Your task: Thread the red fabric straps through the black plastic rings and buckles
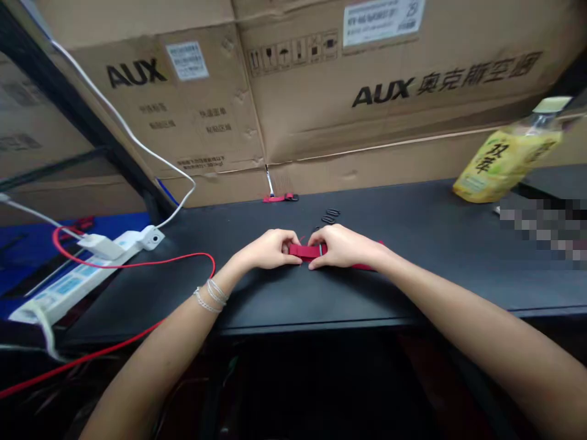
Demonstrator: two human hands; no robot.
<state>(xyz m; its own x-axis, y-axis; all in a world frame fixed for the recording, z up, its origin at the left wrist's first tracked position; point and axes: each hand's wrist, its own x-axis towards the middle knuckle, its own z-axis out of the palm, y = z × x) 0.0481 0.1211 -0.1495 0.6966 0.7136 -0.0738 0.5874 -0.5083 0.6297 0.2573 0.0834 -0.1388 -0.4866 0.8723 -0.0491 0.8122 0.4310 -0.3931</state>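
Note:
A red strap (303,251) lies across the middle of the black table, stretched between my two hands. My left hand (274,249) pinches its left end between thumb and fingers. My right hand (338,246) grips the strap a short way to the right, by a small greyish band around it. More red strap shows under my right wrist. Just beyond my right hand lie black buckle-like slides (331,215). Farther back, a short red strap piece with a black buckle (280,197) rests against the cardboard.
Large cardboard boxes (302,110) stand along the table's back edge. On the left are a white power strip (76,281), a white cable and a red cable (137,263). A yellow-labelled bottle (509,156) leans at the right, near a dark, partly blurred object.

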